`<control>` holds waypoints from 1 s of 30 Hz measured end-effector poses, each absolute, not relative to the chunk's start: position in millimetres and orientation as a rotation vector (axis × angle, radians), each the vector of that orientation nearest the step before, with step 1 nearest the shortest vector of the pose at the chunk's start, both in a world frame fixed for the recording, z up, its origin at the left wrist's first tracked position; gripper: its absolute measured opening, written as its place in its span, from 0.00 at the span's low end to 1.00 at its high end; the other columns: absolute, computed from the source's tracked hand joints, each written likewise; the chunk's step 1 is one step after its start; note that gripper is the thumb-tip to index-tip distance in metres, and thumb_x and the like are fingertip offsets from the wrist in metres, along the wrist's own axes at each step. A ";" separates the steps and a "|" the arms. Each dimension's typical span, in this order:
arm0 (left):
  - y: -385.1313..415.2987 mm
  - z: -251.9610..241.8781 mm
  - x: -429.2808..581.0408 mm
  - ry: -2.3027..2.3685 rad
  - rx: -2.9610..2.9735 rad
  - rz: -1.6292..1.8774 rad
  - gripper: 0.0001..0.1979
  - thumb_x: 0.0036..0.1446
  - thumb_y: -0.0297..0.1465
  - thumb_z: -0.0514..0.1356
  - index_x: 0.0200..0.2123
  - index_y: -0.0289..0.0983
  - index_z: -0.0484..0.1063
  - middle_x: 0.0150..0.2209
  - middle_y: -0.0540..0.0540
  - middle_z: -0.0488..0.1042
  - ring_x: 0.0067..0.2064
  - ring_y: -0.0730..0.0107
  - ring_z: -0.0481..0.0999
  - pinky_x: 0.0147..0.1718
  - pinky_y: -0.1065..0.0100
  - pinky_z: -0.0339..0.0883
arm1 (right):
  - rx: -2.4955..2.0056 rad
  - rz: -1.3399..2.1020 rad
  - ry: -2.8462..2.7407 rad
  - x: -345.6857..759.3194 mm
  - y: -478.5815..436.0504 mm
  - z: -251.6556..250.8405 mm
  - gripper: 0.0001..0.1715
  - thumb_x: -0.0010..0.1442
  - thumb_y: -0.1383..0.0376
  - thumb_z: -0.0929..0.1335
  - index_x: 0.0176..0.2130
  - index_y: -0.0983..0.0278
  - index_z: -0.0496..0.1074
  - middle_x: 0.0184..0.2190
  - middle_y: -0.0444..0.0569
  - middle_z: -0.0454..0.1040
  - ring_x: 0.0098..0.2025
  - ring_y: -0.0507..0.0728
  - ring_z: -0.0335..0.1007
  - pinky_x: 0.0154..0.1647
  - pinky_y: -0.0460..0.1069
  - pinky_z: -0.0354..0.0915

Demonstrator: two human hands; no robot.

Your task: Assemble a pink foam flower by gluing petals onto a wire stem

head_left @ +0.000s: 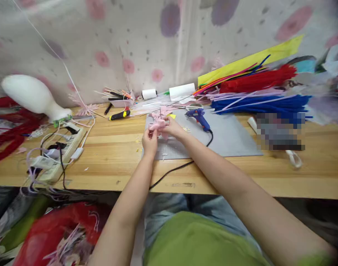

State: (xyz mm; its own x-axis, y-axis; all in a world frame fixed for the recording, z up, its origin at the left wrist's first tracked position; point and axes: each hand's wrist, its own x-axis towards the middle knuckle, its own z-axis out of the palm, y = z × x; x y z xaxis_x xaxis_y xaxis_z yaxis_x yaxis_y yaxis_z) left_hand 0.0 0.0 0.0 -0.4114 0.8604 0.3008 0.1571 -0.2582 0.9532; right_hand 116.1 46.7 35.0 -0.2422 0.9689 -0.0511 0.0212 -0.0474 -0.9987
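Note:
Both my hands meet over the near left corner of a grey mat (230,138) on the wooden table (110,151). My left hand (149,142) and my right hand (173,128) are closed together on a small pink fuzzy piece (157,121) made of pipe cleaners, with a thin wire sticking up from it. A blue glue gun (198,117) lies on the mat just right of my right hand, its black cord (174,170) running off the table's near edge.
Bundles of red, blue and lilac pipe cleaners (257,94) lie at the back right under a yellow sheet. A power strip (61,153) with plugs sits at the left, beside a white bowling-pin shape (33,96). White rolls (181,90) and a yellow-black cutter (119,115) lie behind.

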 end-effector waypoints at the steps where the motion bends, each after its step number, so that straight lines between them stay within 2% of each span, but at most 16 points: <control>1: -0.2 -0.1 -1.2 1.486 1.243 1.722 0.11 0.51 0.37 0.62 0.35 0.36 0.72 0.32 0.47 0.77 0.31 0.73 0.76 0.28 0.74 0.68 | -1.115 1.416 -1.382 114.6 47.5 35.3 0.30 0.37 0.70 0.72 0.40 0.62 0.58 0.31 0.43 0.71 0.32 0.53 0.69 0.36 0.49 0.66; 8: -0.4 -1.9 -3.6 1.472 1.177 1.708 0.13 0.51 0.38 0.61 0.33 0.34 0.75 0.31 0.44 0.78 0.30 0.68 0.79 0.32 0.69 0.71 | -1.145 1.266 -1.451 110.1 52.0 40.2 0.30 0.36 0.67 0.72 0.40 0.62 0.59 0.33 0.42 0.69 0.35 0.53 0.68 0.36 0.49 0.66; 15: -0.4 -3.2 -5.5 1.531 1.157 1.729 0.13 0.49 0.36 0.64 0.37 0.36 0.77 0.36 0.43 0.80 0.36 0.65 0.80 0.37 0.66 0.72 | -1.255 1.178 -1.454 111.5 54.6 45.2 0.28 0.37 0.63 0.73 0.38 0.61 0.60 0.32 0.43 0.68 0.34 0.54 0.66 0.37 0.50 0.64; 20: -1.8 -1.0 -5.6 1.517 1.185 1.679 0.08 0.50 0.33 0.62 0.30 0.35 0.78 0.29 0.45 0.78 0.32 0.65 0.79 0.34 0.66 0.73 | -1.266 1.144 -1.482 111.3 55.7 42.9 0.27 0.38 0.62 0.73 0.37 0.61 0.60 0.31 0.42 0.68 0.34 0.53 0.65 0.36 0.49 0.64; 25: -3.0 1.0 -5.9 1.475 1.246 1.632 0.06 0.49 0.31 0.60 0.25 0.35 0.76 0.23 0.49 0.75 0.27 0.67 0.78 0.30 0.67 0.73 | -1.273 1.112 -1.514 109.5 56.5 38.6 0.26 0.39 0.62 0.72 0.38 0.61 0.60 0.33 0.43 0.69 0.36 0.54 0.66 0.37 0.49 0.65; 30: -2.5 2.5 -6.2 1.483 1.264 1.598 0.05 0.48 0.31 0.62 0.25 0.36 0.77 0.23 0.49 0.75 0.27 0.68 0.78 0.31 0.68 0.72 | -1.292 1.096 -1.521 111.1 55.4 41.3 0.26 0.39 0.62 0.72 0.38 0.60 0.60 0.33 0.43 0.69 0.36 0.54 0.66 0.37 0.49 0.65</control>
